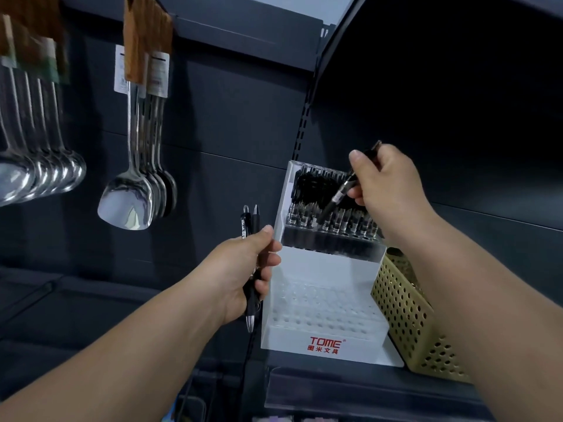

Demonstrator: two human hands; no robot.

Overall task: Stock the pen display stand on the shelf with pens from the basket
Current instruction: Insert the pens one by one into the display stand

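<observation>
A dark shelf (pixel 335 388) with a dark back panel fills most of the frame. At the upper left, steel ladles (pixel 39 175) and serving spoons (pixel 125 202) hang in rows from wooden handles. The white pen display stand (pixel 323 303), lettered TOME in red on its front, sits on the shelf at centre right. Its lower tier of holes stands bare, while its raised rear tier is crowded with black pens (pixel 316 184). Touching or just beside the stand's right side is a gold perforated basket (pixel 408 312), its inside hidden behind the right forearm. The left hand (pixel 243 269), at centre just left of the stand, has its fingers curled round two black pens (pixel 253 226) held upright, clips at the top and one silver tip showing below the palm. The right hand (pixel 387 184), above the rear tier, pinches a single pen (pixel 338 196) between thumb and fingers. This pen is tilted with its tip down among the stocked pens, though whether it has entered a hole is hard to tell.
</observation>
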